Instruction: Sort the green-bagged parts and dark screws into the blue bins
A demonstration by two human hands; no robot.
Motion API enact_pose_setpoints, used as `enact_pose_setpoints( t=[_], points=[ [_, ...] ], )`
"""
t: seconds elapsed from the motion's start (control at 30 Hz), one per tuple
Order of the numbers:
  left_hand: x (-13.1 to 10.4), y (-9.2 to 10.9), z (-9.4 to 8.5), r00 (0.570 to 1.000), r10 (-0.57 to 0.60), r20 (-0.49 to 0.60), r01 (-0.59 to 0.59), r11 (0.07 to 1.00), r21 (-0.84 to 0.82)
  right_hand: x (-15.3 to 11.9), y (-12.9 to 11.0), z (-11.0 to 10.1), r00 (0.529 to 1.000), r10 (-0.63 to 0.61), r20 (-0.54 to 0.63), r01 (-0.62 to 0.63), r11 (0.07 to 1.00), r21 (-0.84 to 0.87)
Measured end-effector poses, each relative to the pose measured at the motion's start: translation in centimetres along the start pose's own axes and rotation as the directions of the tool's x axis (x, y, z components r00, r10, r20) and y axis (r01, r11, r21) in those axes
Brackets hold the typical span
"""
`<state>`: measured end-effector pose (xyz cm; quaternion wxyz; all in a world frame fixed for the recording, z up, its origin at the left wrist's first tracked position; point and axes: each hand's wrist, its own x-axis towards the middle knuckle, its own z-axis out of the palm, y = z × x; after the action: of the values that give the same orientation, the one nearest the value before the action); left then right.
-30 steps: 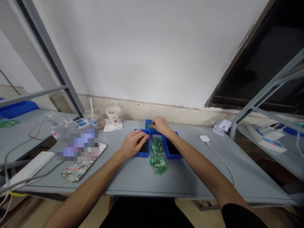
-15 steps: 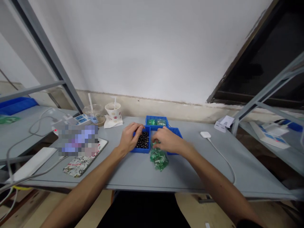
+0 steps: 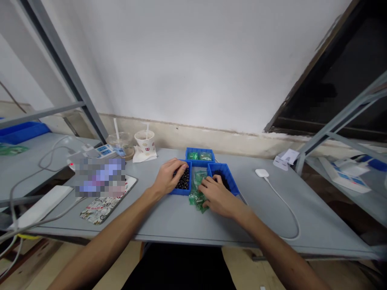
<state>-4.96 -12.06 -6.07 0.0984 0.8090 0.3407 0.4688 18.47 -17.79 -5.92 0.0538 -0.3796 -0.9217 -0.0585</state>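
My left hand (image 3: 167,176) rests over the left blue bin (image 3: 181,191), which holds many small black pieces (image 3: 183,182). Its fingertips and thumb are brought together; whatever may be between them is hidden. Green clear-wrapped packets (image 3: 197,198) lie in a pile between the two front bins. My right hand (image 3: 219,196) is at the pile's right side, fingers spread and resting on the packets. Just beyond it stands the right blue bin (image 3: 232,183), with dark pieces (image 3: 222,177) inside. Behind, a third blue bin (image 3: 200,149) contains more green packets.
Two drink cups, one clear (image 3: 122,146) and one paper (image 3: 145,141), stand at the back left. A patterned phone-like slab (image 3: 102,207) lies left, near cables and a power strip (image 3: 105,151). On the right are a white charger (image 3: 261,173) and its cord.
My right hand has moved right and toward me, and its fingers have spread. The green packets lie more spread out, and the right bin shows more. My left hand has barely moved.
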Motion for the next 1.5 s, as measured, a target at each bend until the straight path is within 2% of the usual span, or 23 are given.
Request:
enact_pose_setpoints(
  t=[0.1,0.2,0.27,0.33,0.43,0.53,0.6,0.7,0.8,0.9,0.97,1.03,1.13,1.23,1.4,1.5],
  points=[
    [0.0,0.1,0.0,1.000,0.012,-0.001,-0.012,1.000,-0.010,0.3,0.0,0.1,1.000,0.008,-0.017,-0.008,1.000,0.022],
    [0.0,0.1,0.0,1.000,0.021,-0.002,-0.022,1.000,-0.018,0.6,0.7,-0.3,1.000,0.008,-0.012,-0.006,0.992,0.123],
    [0.0,0.1,-0.1,1.000,0.023,0.005,-0.023,1.000,-0.021,1.0,1.8,-1.1,1.000,0.004,0.019,-0.010,0.959,0.284],
    [0.0,0.0,-0.1,0.999,0.032,0.018,-0.031,0.999,-0.020,1.9,3.1,-2.1,0.999,0.012,0.048,-0.035,0.867,0.497],
    [0.1,-0.3,-0.2,0.995,0.073,0.064,-0.071,0.997,-0.031,3.4,4.6,-3.2,0.985,0.162,-0.054,-0.079,0.715,0.694],
    [0.4,-0.7,-0.2,0.978,0.153,0.140,-0.143,0.987,-0.079,4.5,4.5,-2.8,0.923,0.337,-0.186,-0.065,0.612,0.788],
    [0.4,-1.0,-0.1,0.961,0.211,0.181,-0.196,0.975,-0.100,4.6,3.8,-1.8,0.887,0.393,-0.240,-0.040,0.584,0.811],
    [0.4,-1.2,-0.1,0.946,0.267,0.182,-0.254,0.963,-0.095,4.3,2.4,-0.4,0.872,0.404,-0.277,-0.023,0.599,0.801],
    [0.5,-1.0,-0.1,0.958,0.257,0.130,-0.253,0.966,-0.049,3.9,1.6,0.3,0.854,0.373,-0.363,-0.005,0.702,0.712],
    [0.4,-0.9,-0.2,0.976,0.210,0.056,-0.211,0.977,0.022,3.6,1.7,0.3,0.830,0.230,-0.507,0.072,0.859,0.508],
    [0.4,-0.9,-0.2,0.984,0.180,0.009,-0.180,0.982,0.060,3.4,1.9,0.3,0.826,0.111,-0.552,0.121,0.922,0.367],
    [0.3,-1.0,-0.2,0.987,0.161,-0.021,-0.159,0.984,0.081,3.3,2.1,0.1,0.821,0.050,-0.569,0.118,0.960,0.254],
    [0.2,-1.0,0.0,0.986,0.167,-0.019,-0.165,0.983,0.075,3.2,2.0,-0.2,0.786,0.048,-0.617,0.069,0.984,0.164],
    [0.3,-0.9,0.1,0.978,0.206,0.023,-0.206,0.979,0.005,3.2,1.7,-0.5,0.753,0.077,-0.653,0.069,0.979,0.194],
    [0.5,-0.5,0.0,0.977,0.178,0.117,-0.175,0.984,-0.031,3.1,1.2,-0.6,0.762,0.135,-0.633,0.098,0.943,0.319],
    [0.4,-0.1,-0.1,0.970,0.179,0.165,-0.180,0.984,-0.009,3.2,0.8,-0.3,0.748,0.143,-0.648,0.120,0.931,0.344]
  ],
)
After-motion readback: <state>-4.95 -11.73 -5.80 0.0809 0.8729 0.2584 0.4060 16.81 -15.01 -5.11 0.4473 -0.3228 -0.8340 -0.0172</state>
